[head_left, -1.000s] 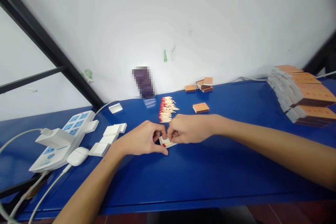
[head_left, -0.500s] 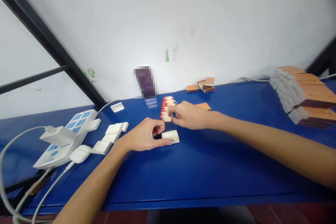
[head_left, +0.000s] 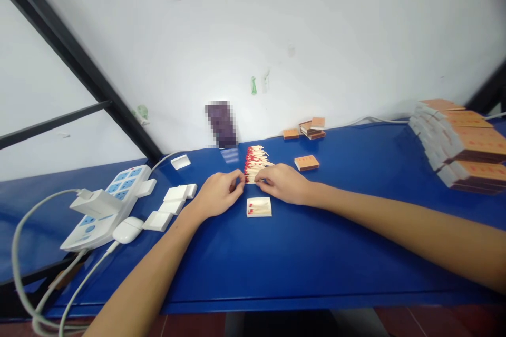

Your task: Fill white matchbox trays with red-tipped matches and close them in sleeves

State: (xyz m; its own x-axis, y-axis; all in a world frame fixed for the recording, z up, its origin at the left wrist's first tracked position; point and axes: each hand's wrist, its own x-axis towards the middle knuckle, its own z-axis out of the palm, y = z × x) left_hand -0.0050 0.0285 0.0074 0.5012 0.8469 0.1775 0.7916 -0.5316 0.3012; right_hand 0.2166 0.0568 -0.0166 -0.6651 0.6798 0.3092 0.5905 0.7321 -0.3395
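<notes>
Left hand (head_left: 221,192) and right hand (head_left: 288,184), fingers bent, flank the match pile (head_left: 256,158); cannot tell if either grips any; pile at twelve o'clock from the open tray (head_left: 259,215); several matches boxed, most loose; more trays (head_left: 172,207) at nine.

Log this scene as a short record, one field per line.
Left hand: fingertips at the red-headed end of the match pile; grip unclear
Right hand: fingertips at the pile's other end; grip unclear
Open tray: nearer the wearer than the pile, some matches inside, neither hand touching it
White trays: beside the power strip
Matchbox stack: far right
Surface: blue table
</notes>
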